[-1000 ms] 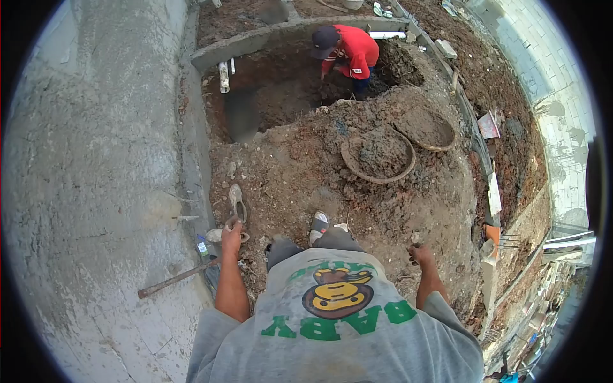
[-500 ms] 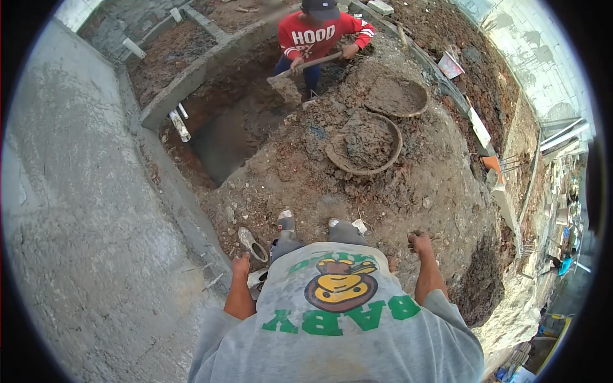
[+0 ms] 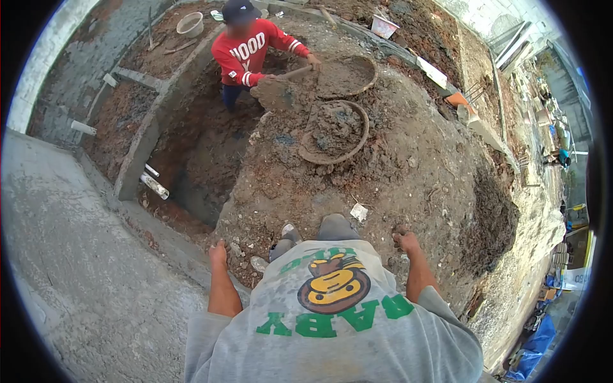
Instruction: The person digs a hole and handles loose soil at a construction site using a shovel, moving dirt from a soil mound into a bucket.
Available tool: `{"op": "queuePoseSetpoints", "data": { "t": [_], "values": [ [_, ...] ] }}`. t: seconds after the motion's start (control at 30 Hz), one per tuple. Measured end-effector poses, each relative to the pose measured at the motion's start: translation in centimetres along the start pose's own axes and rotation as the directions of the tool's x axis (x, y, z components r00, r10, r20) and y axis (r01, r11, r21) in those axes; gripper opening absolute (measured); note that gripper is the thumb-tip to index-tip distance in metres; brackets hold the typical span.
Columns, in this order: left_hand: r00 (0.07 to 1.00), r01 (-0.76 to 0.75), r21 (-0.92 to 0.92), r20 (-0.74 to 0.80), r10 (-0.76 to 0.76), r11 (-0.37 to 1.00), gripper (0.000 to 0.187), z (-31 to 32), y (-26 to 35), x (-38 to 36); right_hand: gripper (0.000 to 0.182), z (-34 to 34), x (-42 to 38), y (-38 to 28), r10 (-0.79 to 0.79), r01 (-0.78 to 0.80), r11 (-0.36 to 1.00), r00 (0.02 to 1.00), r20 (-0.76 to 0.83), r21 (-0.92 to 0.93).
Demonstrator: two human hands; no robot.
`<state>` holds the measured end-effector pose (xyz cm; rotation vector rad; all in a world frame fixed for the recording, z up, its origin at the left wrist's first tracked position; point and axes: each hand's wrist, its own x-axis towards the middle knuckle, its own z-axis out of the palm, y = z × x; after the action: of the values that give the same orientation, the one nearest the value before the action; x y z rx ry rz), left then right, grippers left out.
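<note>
My left hand [image 3: 218, 252] hangs beside my shirt near the concrete ledge, fingers curled in with no object seen in them. On the other side, my right hand [image 3: 405, 240] is over the dirt, loosely closed and holding nothing visible. Ahead lie two round pans: the nearer pan [image 3: 365, 135] holds a heap of wet soil, and the farther pan [image 3: 374, 75] also has mud in it. A co-worker in a red shirt [image 3: 248, 51] stands in the pit, both hands on a shovel [image 3: 273, 94] whose muddy blade is beside the pans.
The pit [image 3: 204, 185] opens ahead to the left, with white pipes [image 3: 154, 185] at its concrete edge. A grey concrete wall [image 3: 96, 255] borders the left side. A white scrap [image 3: 359, 212] lies before my feet. Farther off are buckets [image 3: 384, 26] and a dark soil mound [image 3: 491, 223].
My view has turned and moved forward, so the pit and pans appear farther left. The co-worker's shovel has swung from over the pit to beside the pans. Both my hands remain low at my sides.
</note>
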<state>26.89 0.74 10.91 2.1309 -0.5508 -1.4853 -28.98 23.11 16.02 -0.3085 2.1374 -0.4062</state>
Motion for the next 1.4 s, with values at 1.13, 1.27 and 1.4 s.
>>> {"op": "queuePoseSetpoints", "data": {
  "t": [1.13,1.27,1.4],
  "values": [
    [0.974,-0.228,0.400,0.097,0.206,0.888,0.034,8.8,2.0,0.9,0.033,-3.9,1.1,9.5,0.224,-0.189,0.955,0.965,-0.137,0.229],
    [0.987,-0.088,0.461,-0.082,0.141,0.883,0.046,4.3,-6.2,8.5,0.029,-5.3,3.1,8.5,0.178,-0.152,0.970,0.976,-0.126,0.189],
    [0.982,-0.071,0.330,-0.144,0.125,0.941,0.051,5.0,-5.7,3.6,0.026,-4.5,8.4,11.0,0.037,-0.017,0.995,0.976,-0.214,0.096]
  ]
}}
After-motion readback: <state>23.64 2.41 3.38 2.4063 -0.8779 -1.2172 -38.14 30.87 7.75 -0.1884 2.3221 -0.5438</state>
